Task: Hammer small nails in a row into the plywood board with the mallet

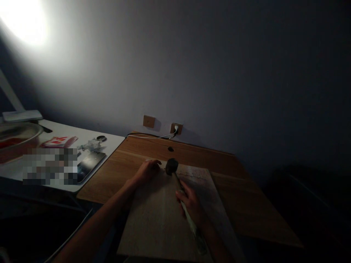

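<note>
A pale wooden board lies on a brown wooden table. My right hand is closed round the handle of a mallet with a dark head, and the head rests near the board's far edge. My left hand sits at that same edge, just left of the mallet head, with its fingertips pinched together on something too small to make out. A row of small pale spots runs along the far edge to the right of the head.
A white side table at left carries a dark phone, a red packet, a bowl and small clutter. Two wall sockets sit behind, with a white cable plugged in. The room is dim, lit from the upper left.
</note>
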